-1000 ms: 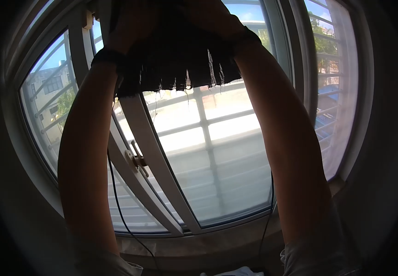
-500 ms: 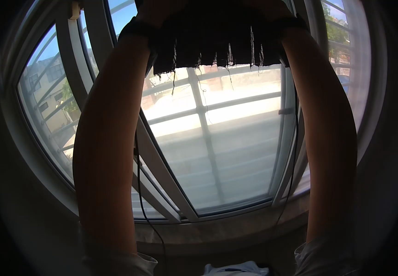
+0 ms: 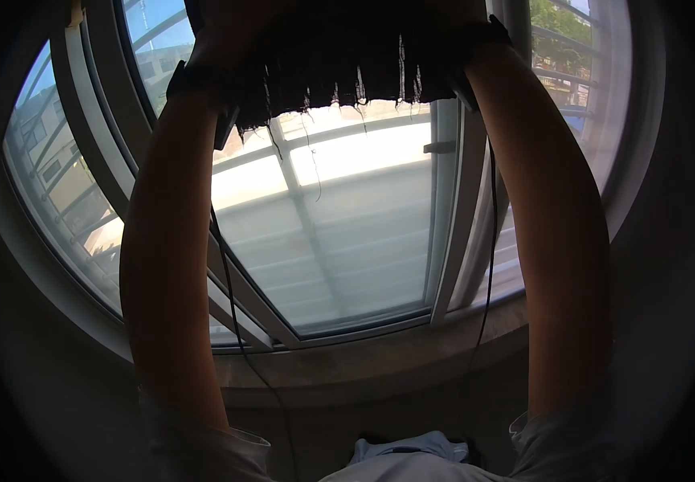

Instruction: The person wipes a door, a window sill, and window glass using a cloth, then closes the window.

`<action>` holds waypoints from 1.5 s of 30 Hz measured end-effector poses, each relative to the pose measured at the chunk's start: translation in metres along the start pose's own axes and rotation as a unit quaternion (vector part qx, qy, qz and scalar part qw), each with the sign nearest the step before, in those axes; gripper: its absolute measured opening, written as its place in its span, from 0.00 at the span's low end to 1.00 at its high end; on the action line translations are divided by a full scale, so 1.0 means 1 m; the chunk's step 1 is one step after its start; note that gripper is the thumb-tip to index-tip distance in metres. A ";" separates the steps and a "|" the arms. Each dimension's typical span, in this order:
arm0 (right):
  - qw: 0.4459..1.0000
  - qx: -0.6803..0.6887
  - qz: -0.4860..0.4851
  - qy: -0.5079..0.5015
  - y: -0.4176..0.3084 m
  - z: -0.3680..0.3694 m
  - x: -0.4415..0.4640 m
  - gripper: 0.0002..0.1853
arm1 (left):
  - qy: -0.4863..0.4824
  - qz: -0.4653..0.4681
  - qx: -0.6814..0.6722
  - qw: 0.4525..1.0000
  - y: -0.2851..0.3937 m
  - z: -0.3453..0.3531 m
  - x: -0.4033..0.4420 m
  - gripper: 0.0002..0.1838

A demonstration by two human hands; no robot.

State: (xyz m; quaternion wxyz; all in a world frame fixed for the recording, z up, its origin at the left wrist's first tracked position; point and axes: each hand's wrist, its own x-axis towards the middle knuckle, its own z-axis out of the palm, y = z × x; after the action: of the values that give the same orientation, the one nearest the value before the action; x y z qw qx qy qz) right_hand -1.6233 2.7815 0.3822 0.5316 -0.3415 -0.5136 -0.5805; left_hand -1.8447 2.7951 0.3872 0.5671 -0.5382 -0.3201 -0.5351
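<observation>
Both my arms reach up in front of the window (image 3: pixel 331 265). Between my raised hands hangs a black cloth (image 3: pixel 339 68) with a ragged lower edge, loose threads dangling from it. My left hand (image 3: pixel 239 32) is at the cloth's left side, closed on it as far as the deep shadow shows. At the opposite side my right hand (image 3: pixel 456 16) likewise grips the cloth; its fingers are lost in the dark. Each wrist wears a dark band with a cable running down from it. The cloth's upper part merges into the darkness at the top.
Behind the cloth stand window frames (image 3: pixel 452 233) with bars outside. A stone sill (image 3: pixel 380 353) runs below the glass. Thin black cables (image 3: pixel 490 265) hang beside both forearms. A sheer curtain (image 3: pixel 609 104) is at the right. Light blue fabric (image 3: pixel 412 447) shows at the bottom.
The window has shifted left and upward in view, as my head turned. My arms and the cloth appear slightly farther left, with the cloth still held between my hands.
</observation>
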 end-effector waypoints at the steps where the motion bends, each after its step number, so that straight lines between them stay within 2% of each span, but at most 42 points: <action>1: 1.000 0.003 -0.004 0.007 0.000 -0.002 -0.008 0.34 | 0.003 -0.004 0.000 1.000 0.003 -0.001 -0.004 0.35; 5: 0.999 -0.003 0.013 0.047 -0.003 -0.025 -0.035 0.33 | 0.008 -0.007 -0.006 1.000 0.034 -0.002 -0.015 0.34; 8: 0.997 0.050 0.033 0.048 -0.010 -0.027 -0.046 0.32 | -0.015 -0.010 -0.014 1.000 0.038 -0.011 -0.031 0.35; 10: 0.998 0.046 0.052 0.012 -0.016 -0.028 -0.057 0.32 | -0.025 -0.016 -0.019 0.999 0.044 -0.016 -0.043 0.36; 11: 0.997 0.041 0.058 -0.005 -0.018 -0.029 -0.063 0.33 | -0.099 -0.014 -0.131 0.986 0.025 0.003 -0.046 0.28; 14: 0.997 -0.005 -0.033 0.072 -0.021 -0.023 -0.081 0.32 | -0.035 0.021 -0.132 0.990 0.044 -0.014 -0.075 0.27; 17: 0.999 0.032 -0.021 0.025 -0.040 -0.048 -0.113 0.31 | -0.022 0.008 -0.187 0.982 0.050 -0.022 -0.112 0.26; 20: 0.997 0.067 0.003 -0.039 -0.057 -0.067 -0.147 0.31 | -0.107 -0.020 -0.202 0.973 0.058 -0.054 -0.148 0.30; 23: 0.987 0.084 0.018 -0.133 -0.068 -0.085 -0.175 0.33 | -0.114 0.025 -0.151 0.982 0.056 -0.068 -0.191 0.35; 26: 0.976 0.099 -0.012 -0.191 -0.076 -0.095 -0.202 0.35 | -0.202 0.031 -0.147 0.968 0.059 -0.088 -0.214 0.37; 29: 0.978 0.075 -0.075 -0.182 -0.073 -0.099 -0.197 0.36 | -0.358 0.034 -0.178 0.916 0.043 -0.104 -0.203 0.40; 32: 0.980 0.075 -0.129 -0.130 -0.074 -0.078 -0.155 0.35 | -0.261 0.012 -0.150 0.954 0.009 -0.089 -0.187 0.42; 33: 0.981 0.084 -0.124 -0.125 -0.078 -0.072 -0.134 0.34 | -0.186 0.013 -0.141 0.972 -0.005 -0.075 -0.180 0.42; 36: 0.989 0.059 -0.125 -0.058 -0.089 -0.038 -0.077 0.33 | -0.125 0.052 -0.133 0.982 -0.052 -0.057 -0.133 0.43; 38: 0.993 0.051 -0.103 -0.030 -0.100 -0.016 -0.041 0.32 | -0.045 0.051 -0.065 0.996 -0.086 -0.042 -0.100 0.44; 39: 0.996 0.047 -0.075 0.014 -0.108 -0.005 -0.028 0.32 | -0.043 0.029 -0.030 0.998 -0.109 -0.032 -0.086 0.45; 40: 0.997 0.046 -0.052 0.025 -0.118 -0.002 -0.018 0.32 | -0.112 -0.018 -0.017 0.993 -0.122 -0.039 -0.070 0.46; 42: 0.998 0.048 -0.009 0.041 -0.135 0.000 -0.002 0.33 | -0.077 0.015 0.027 0.997 -0.138 -0.021 -0.065 0.45; 45: 0.998 0.056 -0.011 0.021 -0.136 0.003 -0.006 0.33 | -0.074 -0.019 0.009 0.997 -0.106 -0.045 -0.074 0.38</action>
State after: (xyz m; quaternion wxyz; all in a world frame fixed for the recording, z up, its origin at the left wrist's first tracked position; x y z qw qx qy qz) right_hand -1.7538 2.7738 0.3457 0.5545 -0.2933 -0.5375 -0.5636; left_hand -1.9712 2.7881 0.3364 0.5362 -0.5651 -0.3764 -0.5016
